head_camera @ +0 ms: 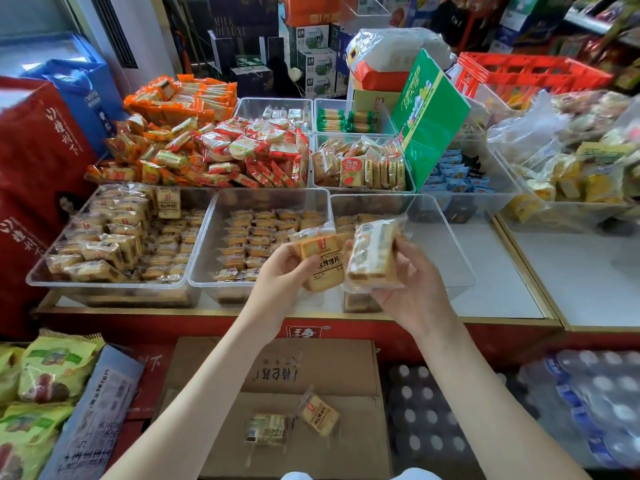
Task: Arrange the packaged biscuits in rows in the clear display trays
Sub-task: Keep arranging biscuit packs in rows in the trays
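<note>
Biscuit pack (320, 263) — "烤馍片" — left hand (280, 277); second pack (373, 254), right hand (412, 294)

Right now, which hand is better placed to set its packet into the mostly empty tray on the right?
Right. The right hand holds the pale packet directly above the right tray, whose bare floor lies just beyond it. The left hand and its orange-labelled packet sit over the middle tray corner.
</note>
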A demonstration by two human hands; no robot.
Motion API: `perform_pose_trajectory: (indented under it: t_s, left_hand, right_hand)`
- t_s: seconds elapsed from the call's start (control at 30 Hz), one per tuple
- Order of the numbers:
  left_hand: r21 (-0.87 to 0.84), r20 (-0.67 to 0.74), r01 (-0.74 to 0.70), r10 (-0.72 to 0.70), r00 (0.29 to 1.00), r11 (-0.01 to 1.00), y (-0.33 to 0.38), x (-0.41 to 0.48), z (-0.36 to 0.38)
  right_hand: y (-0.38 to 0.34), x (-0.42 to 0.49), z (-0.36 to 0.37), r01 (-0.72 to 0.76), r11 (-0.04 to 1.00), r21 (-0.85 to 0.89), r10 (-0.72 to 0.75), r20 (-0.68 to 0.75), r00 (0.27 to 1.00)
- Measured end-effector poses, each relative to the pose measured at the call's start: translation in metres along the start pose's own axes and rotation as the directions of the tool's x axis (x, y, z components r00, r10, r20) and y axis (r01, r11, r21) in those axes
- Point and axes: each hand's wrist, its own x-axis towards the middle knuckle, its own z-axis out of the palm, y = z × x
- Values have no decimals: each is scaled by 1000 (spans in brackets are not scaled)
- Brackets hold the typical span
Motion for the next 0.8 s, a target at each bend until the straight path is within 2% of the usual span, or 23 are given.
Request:
perform_pose_trajectory:
  t_s: [0.13, 0.23, 0.27, 0.33, 0.37, 0.43, 0.5, 0.57, 0.63, 0.7, 0.8]
  left_hand:
    - [-103, -16, 74, -76, 997, 992, -5, 6, 0]
    - [-121, -29, 104, -108, 994, 987, -9, 13, 4]
    - [-122, -32, 117, -121, 992, 986, -11, 17, 6]
    - [-116, -49, 143, -150, 988, 983, -16, 26, 11]
    - [-115, -65, 154, -163, 985, 981, -18, 31, 14]
    - [-125, -102, 168, -181, 978, 978, -24, 42, 20]
    - [-155, -142, 170, -192, 971, 973, -30, 54, 25]
    - [-167, -192, 176, -207, 959, 970, -38, 68, 29]
    - [-160, -232, 178, -213, 949, 971, -47, 80, 34]
    - [-159, -264, 176, -214, 941, 971, -58, 89, 38]
    - [-163, -279, 168, -208, 937, 972, -74, 92, 44]
  right_hand:
    - [-2, 4, -16, -42, 994, 103, 25, 158, 987]
    - [-12, 4, -29, -40, 989, 142, 13, 184, 983]
    - [-19, 5, -33, -20, 994, 109, 5, 142, 990]
    - [-36, 10, -48, 28, 994, -101, -29, -8, 1000]
    - [-46, 14, -57, 40, 976, -216, -61, -89, 994]
    - [-64, 28, -82, 49, 939, -340, -140, -246, 959]
    - [-78, 45, -111, -3, 844, -536, -250, -397, 883]
    - [-84, 66, -144, -173, 683, -710, -323, -506, 800]
    - [-84, 91, -175, -393, 537, -747, -337, -617, 711]
    - [-77, 117, -198, -560, 423, -712, -313, -695, 648]
    - [-59, 146, -222, -626, 438, -644, -269, -759, 593]
